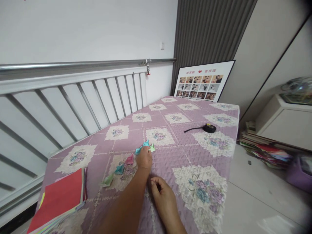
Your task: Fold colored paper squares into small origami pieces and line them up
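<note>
My left hand (144, 158) reaches over the table with its fingers closed at small folded paper pieces; its fingertips are partly hidden. Around its fingers are a blue folded paper (137, 150), another blue one (146, 143) and a pale green one (152, 148). A pink folded paper (129, 159), a teal one (119, 169) and a light green one (108, 180) lie in a slanting row to the left. My right hand (163, 196) rests on the cloth closer to me, fingers curled and closed, with nothing seen in them.
A purple floral cloth (180, 156) covers the table. A stack of coloured paper (63, 195), red on top, lies at the left. A black tape measure (209, 128) sits at the right. Behind are a white radiator (73, 110) and a photo board (200, 83).
</note>
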A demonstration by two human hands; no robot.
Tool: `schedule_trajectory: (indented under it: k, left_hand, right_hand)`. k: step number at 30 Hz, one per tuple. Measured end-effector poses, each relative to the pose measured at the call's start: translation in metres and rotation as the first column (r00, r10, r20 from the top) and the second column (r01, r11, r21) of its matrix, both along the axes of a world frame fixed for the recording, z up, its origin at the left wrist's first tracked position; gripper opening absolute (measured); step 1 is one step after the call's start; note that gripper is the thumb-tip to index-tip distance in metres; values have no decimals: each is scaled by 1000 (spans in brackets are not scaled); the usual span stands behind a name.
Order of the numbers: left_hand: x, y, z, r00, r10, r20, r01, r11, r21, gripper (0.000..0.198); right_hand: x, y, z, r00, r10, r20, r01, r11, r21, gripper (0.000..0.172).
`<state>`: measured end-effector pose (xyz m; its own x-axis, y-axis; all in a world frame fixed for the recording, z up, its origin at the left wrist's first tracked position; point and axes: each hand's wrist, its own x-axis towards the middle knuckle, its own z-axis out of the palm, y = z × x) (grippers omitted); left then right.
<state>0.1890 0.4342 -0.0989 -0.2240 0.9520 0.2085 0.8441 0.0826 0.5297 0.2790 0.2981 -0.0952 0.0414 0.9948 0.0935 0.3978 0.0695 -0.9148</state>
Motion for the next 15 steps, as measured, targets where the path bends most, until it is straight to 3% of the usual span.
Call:
schedule_trajectory:
  k: [15]
  left_hand:
    - [1,3,-2,1000,-7,2,7,1000,-22,29]
  right_hand:
    - [0,1,1,994,36,-99,-36,999,0,27]
